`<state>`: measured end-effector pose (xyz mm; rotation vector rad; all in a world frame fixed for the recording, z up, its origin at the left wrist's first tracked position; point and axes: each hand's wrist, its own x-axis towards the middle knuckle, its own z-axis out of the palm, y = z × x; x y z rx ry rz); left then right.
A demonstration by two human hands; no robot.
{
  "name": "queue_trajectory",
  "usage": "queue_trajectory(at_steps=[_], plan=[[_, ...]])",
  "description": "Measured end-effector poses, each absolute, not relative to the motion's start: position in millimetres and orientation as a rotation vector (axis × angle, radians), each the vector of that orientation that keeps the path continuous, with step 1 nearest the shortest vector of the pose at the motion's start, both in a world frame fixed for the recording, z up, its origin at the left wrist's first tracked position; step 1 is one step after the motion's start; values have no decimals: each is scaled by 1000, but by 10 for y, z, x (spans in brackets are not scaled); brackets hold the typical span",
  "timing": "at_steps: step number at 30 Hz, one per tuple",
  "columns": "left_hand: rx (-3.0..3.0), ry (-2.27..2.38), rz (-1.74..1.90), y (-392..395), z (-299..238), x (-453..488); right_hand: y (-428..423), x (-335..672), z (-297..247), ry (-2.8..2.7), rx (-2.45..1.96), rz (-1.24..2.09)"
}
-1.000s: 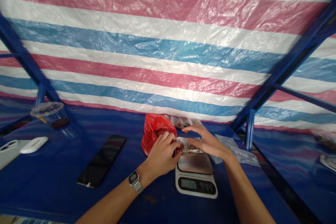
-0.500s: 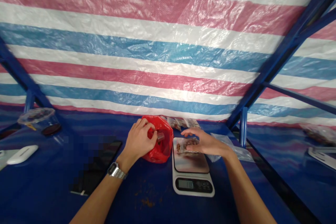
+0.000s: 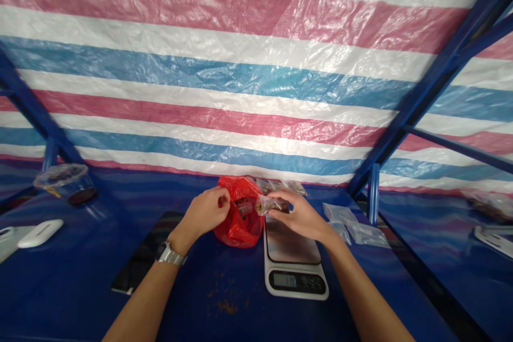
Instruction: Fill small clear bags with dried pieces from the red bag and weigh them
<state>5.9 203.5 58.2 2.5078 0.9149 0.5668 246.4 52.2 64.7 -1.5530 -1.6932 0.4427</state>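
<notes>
My right hand (image 3: 298, 214) grips a small clear plastic bag (image 3: 273, 204) with brown contents. It holds this bag above the far end of a white kitchen scale (image 3: 294, 248), tilted toward a red plastic bag (image 3: 240, 235). The red bag stands open left of the scale, with a clear plastic piece bearing dark print (image 3: 243, 208) inside its mouth. My left hand (image 3: 206, 209), wearing a silver watch, is at the red bag's left rim. Its thumb and fingers are pinched together; whatever they hold is hidden.
Filled small bags (image 3: 294, 187) lie behind the scale, flat clear bags (image 3: 366, 232) to its right. A black tablet-like slab (image 3: 138, 264), a white case (image 3: 40, 233) and a clear tub (image 3: 64, 179) are leftward. Brown crumbs (image 3: 227, 307) dot the blue table. Striped sheeting (image 3: 256, 85) rises behind.
My right hand has lifted the small bag off the scale plate and moved it left toward the red bag. My left hand has drawn back from the red bag's mouth to its left rim.
</notes>
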Motion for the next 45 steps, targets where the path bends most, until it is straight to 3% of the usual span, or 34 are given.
queue_trajectory(at_steps=[4, 12, 18, 24, 32, 45], plan=[[2371, 705, 271, 2147, 610, -121, 601, 2230, 541, -1761, -1613, 180], [2444, 748, 165, 2058, 463, -54, 628, 2071, 412, -1873, -1720, -41], [2468, 721, 230, 2138, 472, -66, 658, 2105, 374, -1889, -1732, -28], [2360, 584, 789, 2038, 529, 107, 647, 2083, 392, -1911, -1752, -69], [2423, 457, 560, 1929, 339, 240, 671, 2109, 390, -1873, -1749, -106], [2425, 525, 488, 1828, 409, 249, 666, 2083, 410, -1710, -1628, 84]])
